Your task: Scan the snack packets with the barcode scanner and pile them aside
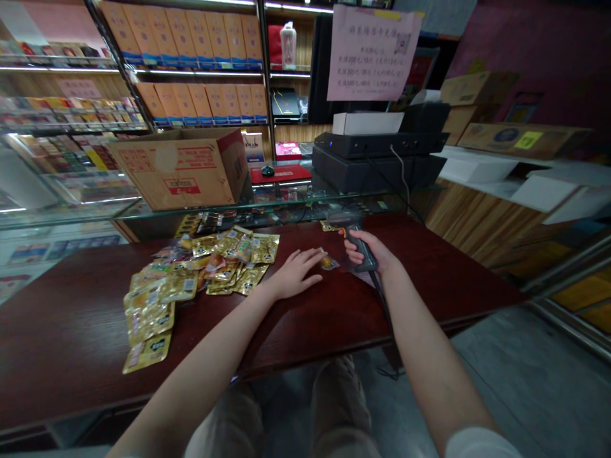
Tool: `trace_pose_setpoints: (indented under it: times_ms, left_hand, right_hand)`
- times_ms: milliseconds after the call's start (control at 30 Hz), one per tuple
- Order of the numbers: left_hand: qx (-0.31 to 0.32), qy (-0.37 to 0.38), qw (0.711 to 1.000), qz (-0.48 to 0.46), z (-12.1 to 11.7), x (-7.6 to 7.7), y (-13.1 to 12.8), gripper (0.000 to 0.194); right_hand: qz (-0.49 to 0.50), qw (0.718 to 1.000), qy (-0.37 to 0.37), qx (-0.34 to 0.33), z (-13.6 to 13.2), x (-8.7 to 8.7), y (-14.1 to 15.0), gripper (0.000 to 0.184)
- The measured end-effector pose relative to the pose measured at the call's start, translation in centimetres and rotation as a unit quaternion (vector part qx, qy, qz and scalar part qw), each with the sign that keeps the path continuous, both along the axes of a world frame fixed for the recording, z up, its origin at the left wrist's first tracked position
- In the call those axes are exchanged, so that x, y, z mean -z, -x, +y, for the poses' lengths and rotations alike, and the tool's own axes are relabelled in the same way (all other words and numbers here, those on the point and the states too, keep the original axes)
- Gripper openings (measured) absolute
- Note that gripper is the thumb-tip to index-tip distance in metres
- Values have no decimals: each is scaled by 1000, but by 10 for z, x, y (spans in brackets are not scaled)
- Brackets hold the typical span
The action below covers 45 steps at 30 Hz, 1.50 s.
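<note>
Left hand (296, 275) resting palm-down on a dark red wooden counter (90, 356), fingers (310, 257) extended and slightly spread, pinching nothing. Small foil sachet (327, 261) lying on the counter directly beyond the left fingertips, to their right and between the two hands. Contact with the fingertips likely, although the small size of the sachet in this view leaves a slight gap possible. Long axis of the sachet hard to read, apparently running away from the viewer and slightly rightward. Left fingertips nearer to the sachet than the right hand, but only just.

Right hand (366, 253) just right of the sachet, fingers curled around the grip of a dark handheld barcode scanner (360, 245). Scanner head tilted up and away toward the far side of the counter, with a black cable (382, 302) trailing down past the near edge.

Left of the left hand, a heap of gold foil snack packets (229, 254). Beyond, on a glass display counter (296, 202), an open cardboard box (176, 172) and a black receipt printer (377, 168), below a pink paper notice (375, 54).
</note>
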<state>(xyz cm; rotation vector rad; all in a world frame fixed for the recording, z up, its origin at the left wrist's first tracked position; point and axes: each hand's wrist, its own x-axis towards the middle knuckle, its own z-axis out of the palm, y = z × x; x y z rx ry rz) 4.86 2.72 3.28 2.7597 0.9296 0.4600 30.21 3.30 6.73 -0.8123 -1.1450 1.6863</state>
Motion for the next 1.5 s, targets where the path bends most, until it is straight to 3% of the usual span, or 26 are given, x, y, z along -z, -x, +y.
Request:
trace_pose_setpoints:
  times_ms: [100, 233, 433, 533, 633, 767, 867, 1067, 1167, 1233, 1333, 1400, 1500]
  left_hand:
    - [26, -1, 999, 27, -9, 2, -13, 50]
    - [-70, -47, 996, 41, -8, -1, -11, 47]
    - [-173, -36, 984, 30, 11, 1, 13, 29]
    - [-229, -4, 971, -68, 25, 5, 24, 21]
    - [-275, 65, 926, -251, 38, 9, 32, 16]
    - [-246, 159, 847, -443, 46, 10, 38, 30]
    - [-213, 196, 831, -475, 43, 10, 38, 44]
    - [-198, 225, 854, -426, 37, 7, 34, 52]
    - [-195, 198, 877, -392, 38, 5, 34, 45]
    - [-209, 132, 907, -341, 37, 4, 35, 38]
    - [-262, -29, 942, -208, 30, -1, 37, 34]
    - [-314, -117, 937, -96, 21, -5, 39, 35]
    - [-380, -162, 909, 55, 9, -10, 39, 30]
  right_hand:
    - [10, 1000, -1, -1, -1, -1, -1, 27]
    - [12, 1000, -6, -5, -1, -1, 0, 27]
    - [9, 1000, -7, -10, -1, 0, 0, 28]
    - [11, 1000, -8, -19, -1, 1, 0, 28]
    - [10, 999, -8, -44, -1, 3, 1, 29]
    - [1, 996, -12, -83, 0, 8, 7, 31]
    - [-8, 994, -7, -106, 0, 11, 11, 31]
    - [-7, 990, -5, -140, 1, 13, 14, 28]
    - [-6, 989, 2, -150, 0, 13, 13, 25]
    - [1, 989, 1, -149, 0, 13, 12, 25]
    - [19, 990, -7, -143, 1, 12, 10, 25]
    - [32, 991, -8, -130, 3, 12, 7, 27]
    - [62, 995, -5, -75, 7, 9, 0, 26]
